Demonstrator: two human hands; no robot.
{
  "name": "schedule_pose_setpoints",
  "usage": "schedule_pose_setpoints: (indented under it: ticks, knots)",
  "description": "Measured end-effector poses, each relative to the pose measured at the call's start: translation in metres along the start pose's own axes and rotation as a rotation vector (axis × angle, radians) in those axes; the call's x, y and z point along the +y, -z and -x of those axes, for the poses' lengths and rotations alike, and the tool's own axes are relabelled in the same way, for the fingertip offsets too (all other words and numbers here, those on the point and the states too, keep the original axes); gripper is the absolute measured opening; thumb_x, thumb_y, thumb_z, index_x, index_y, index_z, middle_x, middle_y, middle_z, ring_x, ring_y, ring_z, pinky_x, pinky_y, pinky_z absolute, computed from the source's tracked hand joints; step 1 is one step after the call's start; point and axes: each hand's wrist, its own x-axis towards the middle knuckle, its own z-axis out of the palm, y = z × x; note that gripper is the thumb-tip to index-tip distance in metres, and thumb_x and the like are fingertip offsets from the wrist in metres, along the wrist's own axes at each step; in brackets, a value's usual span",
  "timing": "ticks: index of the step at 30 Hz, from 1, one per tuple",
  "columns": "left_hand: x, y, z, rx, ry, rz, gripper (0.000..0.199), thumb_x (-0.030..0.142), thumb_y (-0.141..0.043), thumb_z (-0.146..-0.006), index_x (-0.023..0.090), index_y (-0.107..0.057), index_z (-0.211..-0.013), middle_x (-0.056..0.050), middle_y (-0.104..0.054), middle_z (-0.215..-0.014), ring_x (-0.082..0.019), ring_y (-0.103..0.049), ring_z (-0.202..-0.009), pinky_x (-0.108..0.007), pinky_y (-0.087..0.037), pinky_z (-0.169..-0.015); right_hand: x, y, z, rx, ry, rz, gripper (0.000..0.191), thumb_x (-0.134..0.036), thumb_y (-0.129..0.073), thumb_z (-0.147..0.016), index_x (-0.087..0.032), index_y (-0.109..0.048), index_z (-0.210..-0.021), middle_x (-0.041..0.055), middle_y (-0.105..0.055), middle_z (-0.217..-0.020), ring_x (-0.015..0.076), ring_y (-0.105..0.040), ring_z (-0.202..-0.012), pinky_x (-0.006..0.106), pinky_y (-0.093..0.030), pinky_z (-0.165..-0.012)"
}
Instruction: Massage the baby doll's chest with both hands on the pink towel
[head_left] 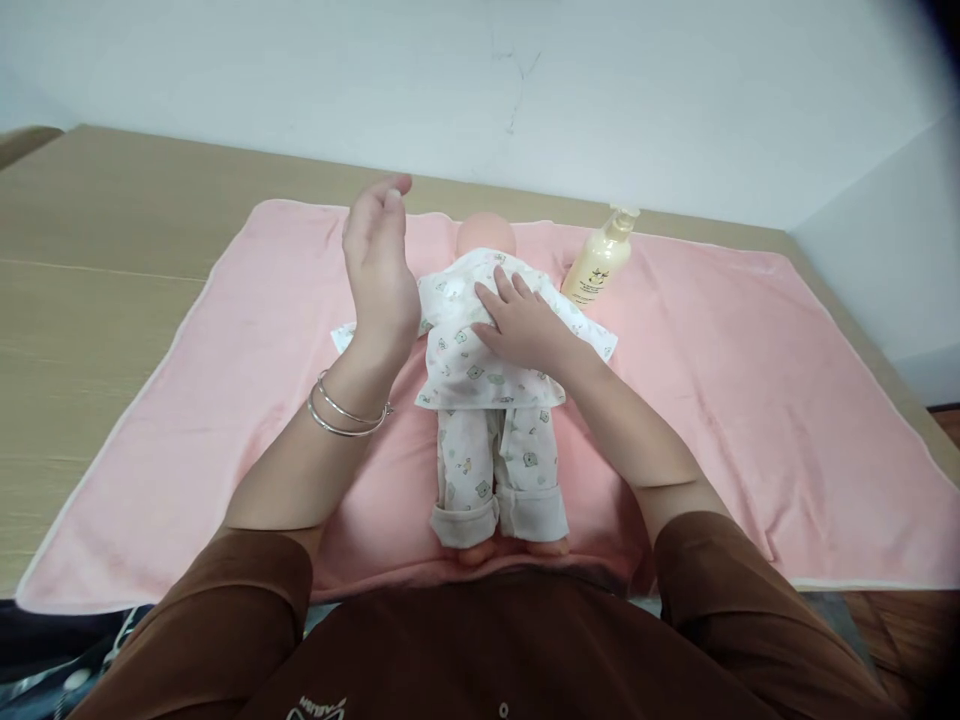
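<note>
A baby doll in a white printed top [480,385] and matching trousers [466,460] with turned-up cuffs lies stretched out, its bald head [486,234] at the far end. No face shows on the head. My right hand [517,320] rests flat on the doll's upper body, fingers spread and holding nothing. Raised just left of the doll's shoulder is my left hand [381,260], cupped, its fingers together and slightly bent, with nothing visible in it. Two thin bangles circle that wrist. The doll's feet peek out below the cuffs.
Beneath the doll a pink blanket [712,400] covers much of the wooden table [112,220]. A cream pump bottle [598,262] is right of the doll's head, leaning in view. A white wall [420,90] borders the table's far edge.
</note>
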Motion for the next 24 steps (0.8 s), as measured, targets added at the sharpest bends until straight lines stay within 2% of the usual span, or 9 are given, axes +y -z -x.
schedule_pose_setpoints:
  ticks: [2, 4, 8, 11, 12, 15, 17, 21, 24]
  knots:
    - [-0.003, -0.003, 0.002, -0.056, 0.033, -0.104, 0.045, 0.053, -0.032, -0.106, 0.030, -0.065, -0.127, 0.003, -0.067, -0.149, -0.021, -0.052, -0.148, -0.043, -0.040, -0.126, 0.005, 0.020, 0.011, -0.038, 0.014, -0.019, 0.071, -0.041, -0.047, -0.107, -0.017, -0.027, -0.171, 0.0160, -0.008, -0.181, 0.0434, -0.012, -0.167, 0.065, -0.026, -0.133]
    - [-0.009, -0.009, 0.005, -0.141, 0.068, -0.124, 0.051, 0.058, -0.028, -0.106, 0.032, -0.065, -0.132, 0.004, -0.065, -0.153, -0.023, -0.051, -0.151, -0.045, -0.043, -0.125, 0.015, 0.040, 0.019, 0.036, 0.011, -0.055, 0.072, -0.042, -0.049, -0.106, -0.020, -0.028, -0.170, 0.0135, -0.010, -0.181, 0.0408, -0.012, -0.168, 0.064, -0.027, -0.133]
    - [-0.022, -0.041, 0.007, -0.311, 0.074, 0.002, 0.061, 0.058, -0.022, -0.107, 0.025, -0.062, -0.140, -0.006, -0.062, -0.157, -0.022, -0.055, -0.150, -0.043, -0.050, -0.122, 0.055, 0.067, 0.024, 0.347, -0.068, -0.133, 0.071, -0.042, -0.046, -0.105, -0.023, -0.028, -0.170, 0.0111, -0.016, -0.181, 0.0378, -0.014, -0.168, 0.067, -0.027, -0.133]
    - [-0.014, -0.078, 0.000, -0.458, -0.012, -0.021, 0.067, 0.056, -0.012, -0.109, 0.024, -0.053, -0.151, -0.009, -0.057, -0.161, -0.019, -0.054, -0.151, -0.037, -0.053, -0.120, 0.095, 0.075, 0.017, 0.582, -0.202, -0.115, 0.073, -0.040, -0.037, -0.106, -0.018, -0.015, -0.173, 0.0149, -0.017, -0.180, 0.0379, -0.018, -0.168, 0.068, -0.029, -0.131]
    - [-0.007, -0.092, -0.004, -0.523, 0.003, -0.011, 0.067, 0.054, -0.009, -0.110, 0.024, -0.051, -0.152, -0.009, -0.058, -0.160, -0.019, -0.055, -0.150, -0.037, -0.054, -0.118, 0.108, 0.075, 0.014, 0.633, -0.246, -0.097, 0.073, -0.039, -0.033, -0.107, -0.017, -0.012, -0.173, 0.0165, -0.018, -0.180, 0.0383, -0.019, -0.167, 0.069, -0.030, -0.130]
    - [0.015, -0.134, -0.019, -0.709, 0.248, 0.171, 0.067, 0.051, -0.009, -0.111, 0.022, -0.050, -0.155, -0.013, -0.064, -0.152, -0.025, -0.058, -0.148, -0.046, -0.055, -0.116, 0.133, 0.069, -0.002, 0.651, -0.307, -0.091, 0.071, -0.038, -0.029, -0.107, -0.011, -0.015, -0.171, 0.0201, -0.024, -0.177, 0.0377, -0.023, -0.166, 0.067, -0.029, -0.131]
    - [0.028, -0.156, -0.029, -0.760, 0.504, 0.437, 0.069, 0.054, -0.011, -0.110, 0.020, -0.042, -0.161, -0.015, -0.057, -0.159, -0.028, -0.046, -0.157, -0.051, -0.048, -0.121, 0.138, 0.060, -0.013, 0.587, -0.318, -0.121, 0.070, -0.037, -0.031, -0.106, -0.010, -0.021, -0.169, 0.0209, -0.026, -0.176, 0.0358, -0.024, -0.166, 0.064, -0.027, -0.133]
    - [0.042, -0.183, -0.041, -0.600, 1.040, 1.090, 0.075, 0.055, -0.028, -0.107, 0.021, -0.013, -0.172, -0.009, -0.021, -0.180, -0.028, -0.012, -0.168, -0.047, -0.029, -0.132, 0.125, 0.044, -0.030, 0.555, -0.401, -0.014, 0.066, -0.029, -0.034, -0.104, -0.007, -0.027, -0.166, 0.0230, -0.025, -0.176, 0.0369, -0.022, -0.166, 0.066, -0.019, -0.133]
    - [0.043, -0.188, -0.046, -0.533, 1.176, 1.267, 0.077, 0.050, -0.033, -0.106, 0.021, -0.008, -0.173, -0.008, -0.015, -0.182, -0.029, -0.013, -0.168, -0.049, -0.028, -0.132, 0.114, 0.043, -0.032, 0.582, -0.489, 0.103, 0.061, -0.018, -0.032, -0.101, -0.003, -0.036, -0.160, 0.0258, -0.034, -0.171, 0.0377, -0.026, -0.164, 0.065, -0.018, -0.132]
